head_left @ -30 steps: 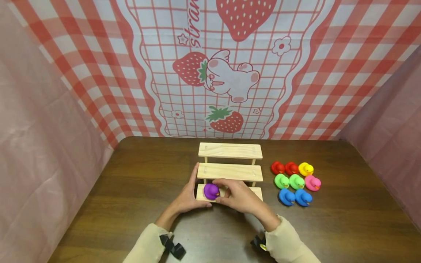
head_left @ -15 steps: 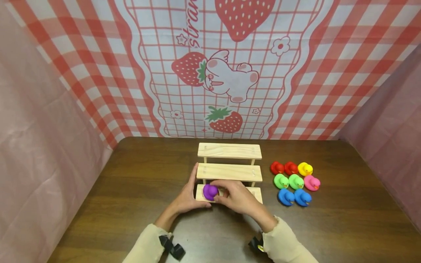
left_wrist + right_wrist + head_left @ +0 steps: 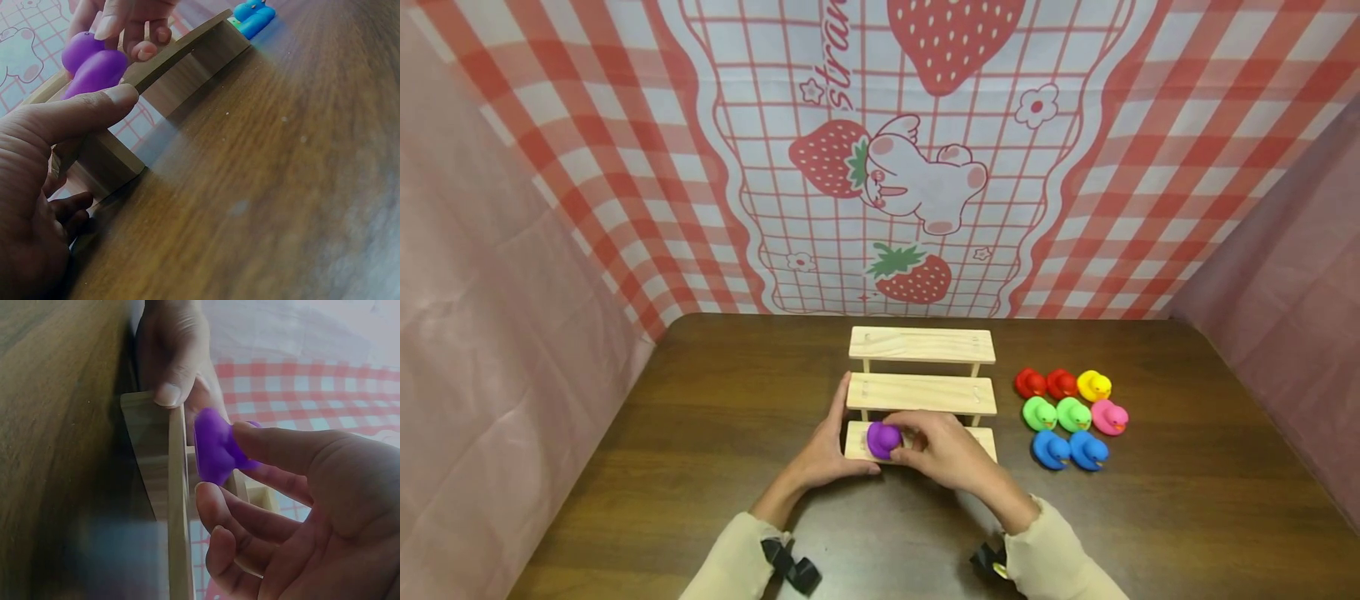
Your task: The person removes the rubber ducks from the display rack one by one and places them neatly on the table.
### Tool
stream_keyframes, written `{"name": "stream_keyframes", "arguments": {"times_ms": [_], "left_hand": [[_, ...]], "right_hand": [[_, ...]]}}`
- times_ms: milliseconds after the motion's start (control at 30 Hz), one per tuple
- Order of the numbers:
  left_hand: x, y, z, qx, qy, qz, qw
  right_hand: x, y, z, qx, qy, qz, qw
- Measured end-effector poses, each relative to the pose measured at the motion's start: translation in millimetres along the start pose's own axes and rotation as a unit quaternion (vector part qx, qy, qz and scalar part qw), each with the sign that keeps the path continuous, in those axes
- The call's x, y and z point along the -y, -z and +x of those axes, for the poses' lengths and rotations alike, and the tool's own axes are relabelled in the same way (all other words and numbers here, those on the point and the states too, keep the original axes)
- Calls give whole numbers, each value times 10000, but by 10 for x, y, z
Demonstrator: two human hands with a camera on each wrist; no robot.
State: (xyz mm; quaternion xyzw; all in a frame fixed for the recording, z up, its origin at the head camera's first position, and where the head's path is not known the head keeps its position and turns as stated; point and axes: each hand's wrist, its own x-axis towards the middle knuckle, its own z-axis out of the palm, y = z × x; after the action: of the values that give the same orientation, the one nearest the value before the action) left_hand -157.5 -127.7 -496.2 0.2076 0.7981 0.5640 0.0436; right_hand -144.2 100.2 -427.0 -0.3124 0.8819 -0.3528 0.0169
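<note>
A purple rubber duck (image 3: 883,440) sits at the left part of the lowest step of a three-tier wooden display stand (image 3: 921,392). My right hand (image 3: 943,450) pinches the duck from its right side, thumb in front and fingers behind; the right wrist view shows the duck (image 3: 215,447) between thumb and fingertips. With my left hand (image 3: 823,454) I grip the stand's left end. In the left wrist view the left thumb (image 3: 94,111) lies along the step's front edge, other fingers showing below it. The right hand hides part of the lowest step.
Right of the stand, small ducks lie in rows: two red (image 3: 1046,383), one yellow (image 3: 1094,386), two green (image 3: 1057,414), one pink (image 3: 1109,417) and two blue (image 3: 1070,450). A checked strawberry cloth (image 3: 917,167) hangs behind the brown table (image 3: 730,375).
The purple duck has shifted slightly to the right along the lowest step, still pinched by my right hand. My left hand stays at the stand's left end.
</note>
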Motion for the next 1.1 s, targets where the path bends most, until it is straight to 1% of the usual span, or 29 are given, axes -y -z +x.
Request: {"name": "stream_keyframes", "arguments": {"times_ms": [233,533,767,1000,1100], "left_hand": [[7,-1,1,6,17,-39,10000],[-1,-3,-1,-28,-14,-21,10000],[-7,-13,3,-57,-21,65,10000],[-10,-19,3,-58,-20,72,10000],[-15,-17,3,-55,-15,76,10000]], "right_hand": [[20,74,-57,-50,-7,182,9998],[5,237,-165,-126,-186,392,9990],[-30,394,-245,-336,-149,364,9987],[-90,556,-331,-699,-165,398,9966],[-127,629,-375,-777,-285,383,9958]]}}
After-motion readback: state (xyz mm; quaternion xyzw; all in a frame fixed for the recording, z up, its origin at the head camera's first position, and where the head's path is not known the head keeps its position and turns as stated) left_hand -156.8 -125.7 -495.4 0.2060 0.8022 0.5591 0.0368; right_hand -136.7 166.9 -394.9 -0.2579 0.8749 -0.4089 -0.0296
